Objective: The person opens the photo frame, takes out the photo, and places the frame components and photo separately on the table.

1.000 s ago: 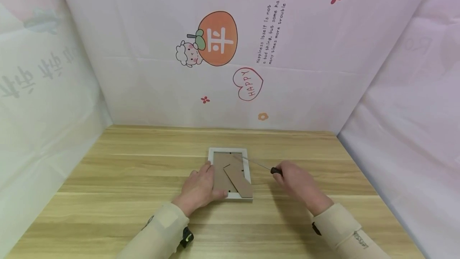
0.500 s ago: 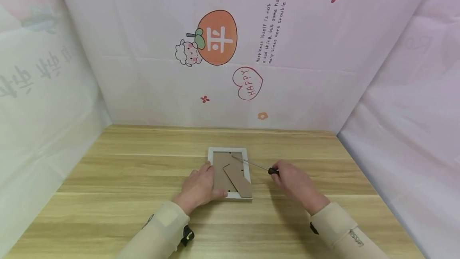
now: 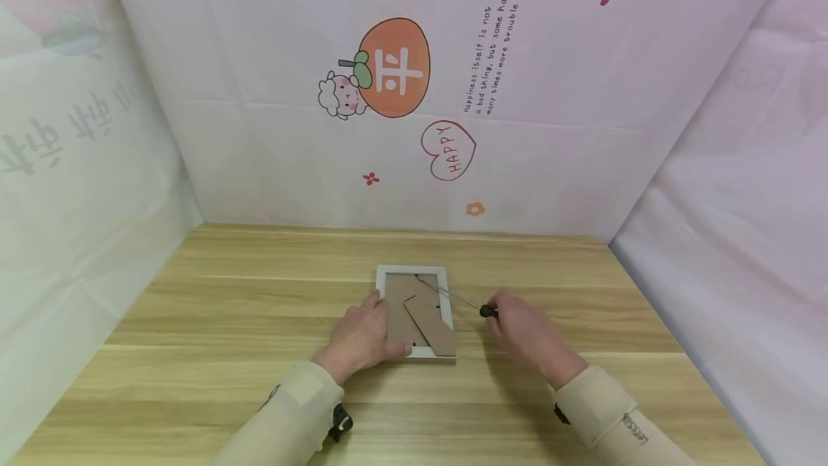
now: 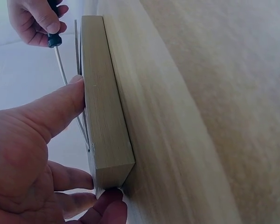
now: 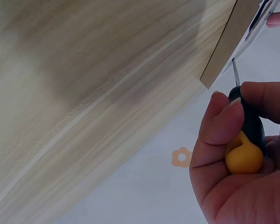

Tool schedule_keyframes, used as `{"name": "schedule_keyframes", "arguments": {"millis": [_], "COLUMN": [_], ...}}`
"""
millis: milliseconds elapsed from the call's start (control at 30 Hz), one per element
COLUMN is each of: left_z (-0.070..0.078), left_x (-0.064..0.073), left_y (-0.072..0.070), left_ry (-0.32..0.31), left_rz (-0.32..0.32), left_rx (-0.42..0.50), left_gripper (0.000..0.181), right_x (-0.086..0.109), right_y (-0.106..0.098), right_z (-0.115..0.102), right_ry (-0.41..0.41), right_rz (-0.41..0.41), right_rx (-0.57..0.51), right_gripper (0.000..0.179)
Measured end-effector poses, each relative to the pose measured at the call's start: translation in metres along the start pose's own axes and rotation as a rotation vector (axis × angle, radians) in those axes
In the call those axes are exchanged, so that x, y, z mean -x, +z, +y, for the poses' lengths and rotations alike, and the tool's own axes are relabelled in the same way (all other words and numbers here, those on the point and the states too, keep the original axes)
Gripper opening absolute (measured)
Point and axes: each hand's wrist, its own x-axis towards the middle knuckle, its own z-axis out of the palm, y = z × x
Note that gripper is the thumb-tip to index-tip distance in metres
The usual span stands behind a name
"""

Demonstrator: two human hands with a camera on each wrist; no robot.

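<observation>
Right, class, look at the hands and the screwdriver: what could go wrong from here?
The screwdriver slants across the frame; its tip, by a small dark tab, might slip and scratch the brown backing.
A slip could also jab the left hand, which grips the frame's edge.
Should that grip loosen, the frame might slide on the table under a push from the right hand.

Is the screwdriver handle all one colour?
No, the right wrist view shows a dark screwdriver handle with a yellow end.

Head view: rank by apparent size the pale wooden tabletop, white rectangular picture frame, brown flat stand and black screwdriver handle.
Pale wooden tabletop
White picture frame
Brown flat stand
Black screwdriver handle, partly hidden by the right hand
</observation>
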Motion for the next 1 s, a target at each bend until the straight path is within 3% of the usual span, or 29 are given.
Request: {"name": "schedule_keyframes", "arguments": {"millis": [633, 1000], "left_z": [0.002, 0.001], "left_x": [-0.001, -0.002], "left_y": [-0.001, 0.0], "left_ry": [0.002, -0.004], "left_rz": [-0.004, -0.002], "left_rx": [-0.058, -0.064], "left_gripper": [0.095, 0.095], "right_x": [-0.003, -0.019], "right_y": [0.004, -0.008], "right_z": [0.002, 0.009], "right_ry": [-0.026, -0.021], "right_rz": [0.01, 0.016], "right_rx": [0.029, 0.048], "right_gripper": [0.008, 0.018]}}
